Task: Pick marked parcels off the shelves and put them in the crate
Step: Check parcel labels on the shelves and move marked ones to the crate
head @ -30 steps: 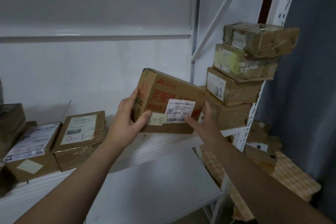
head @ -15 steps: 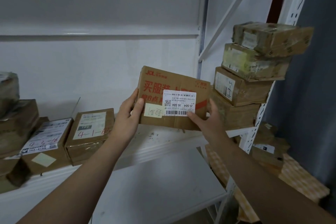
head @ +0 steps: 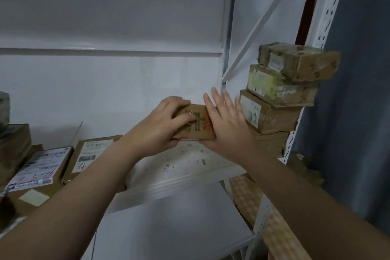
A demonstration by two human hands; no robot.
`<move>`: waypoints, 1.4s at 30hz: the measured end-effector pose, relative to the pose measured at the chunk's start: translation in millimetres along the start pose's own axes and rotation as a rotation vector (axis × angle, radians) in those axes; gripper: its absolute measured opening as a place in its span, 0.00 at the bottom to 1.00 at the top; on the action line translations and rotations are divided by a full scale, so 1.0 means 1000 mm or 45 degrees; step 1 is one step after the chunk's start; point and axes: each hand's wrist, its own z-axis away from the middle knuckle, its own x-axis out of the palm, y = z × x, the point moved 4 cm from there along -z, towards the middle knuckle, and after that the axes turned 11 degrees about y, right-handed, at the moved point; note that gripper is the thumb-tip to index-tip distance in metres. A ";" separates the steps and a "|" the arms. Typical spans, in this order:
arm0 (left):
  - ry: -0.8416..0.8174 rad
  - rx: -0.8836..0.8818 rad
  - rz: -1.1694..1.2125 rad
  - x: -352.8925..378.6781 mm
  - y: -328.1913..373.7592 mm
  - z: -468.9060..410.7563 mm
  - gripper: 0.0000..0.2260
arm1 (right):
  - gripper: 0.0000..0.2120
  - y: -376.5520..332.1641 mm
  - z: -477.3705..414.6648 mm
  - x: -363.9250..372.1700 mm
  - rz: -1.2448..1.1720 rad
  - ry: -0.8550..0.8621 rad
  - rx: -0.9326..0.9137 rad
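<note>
We see both hands raised to a small brown cardboard parcel (head: 197, 131), which sits between them just above the white shelf (head: 190, 167); whether its bottom edge touches the board we cannot tell. The left hand (head: 162, 124) grasps the parcel's left end, its fingers curled over the top edge and down onto the face that looks toward us. The right hand (head: 228, 124) lies released and flat against the parcel's right end, fingers straight and spread, pointing up and away from us. The face between the hands carries red and green print, too blurred for us to read. Just to the right, close behind the right hand, stands a stack of four cardboard boxes: the top box (head: 295, 61) is turned askew and overhangs to the right, the second box (head: 280, 88) bears yellow-green tape, the third box (head: 268, 114) has a white label with handwriting, and the bottom box (head: 272, 145) is partly hidden by the right wrist. The stack leans against the white perforated upright (head: 329, 27) of the rack. Further left on the same shelf we find a box with a red 4 (head: 92, 154) on its label, and beside it a box with a large white label (head: 40, 167) marked in red. A lower shelf (head: 168, 228) shows beneath the arms.
</note>
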 end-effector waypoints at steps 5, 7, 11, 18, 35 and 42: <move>0.203 -0.157 0.130 -0.002 0.005 0.004 0.28 | 0.47 0.015 0.006 0.006 -0.379 -0.106 0.345; 0.341 -0.651 0.237 -0.003 -0.003 0.013 0.33 | 0.40 0.023 0.017 0.007 -0.877 -0.015 0.721; 0.275 -1.380 0.372 0.013 -0.016 0.039 0.46 | 0.30 0.033 0.042 0.015 -1.513 0.181 1.169; 0.456 -1.388 0.682 0.022 -0.006 0.048 0.30 | 0.23 0.027 0.043 0.020 -1.438 0.223 1.157; 0.608 -1.400 0.754 0.026 0.006 0.074 0.28 | 0.30 0.002 0.056 0.012 -1.155 0.474 1.175; 0.631 -1.446 0.862 0.031 0.025 0.098 0.28 | 0.49 -0.038 0.101 0.006 -0.880 0.431 1.313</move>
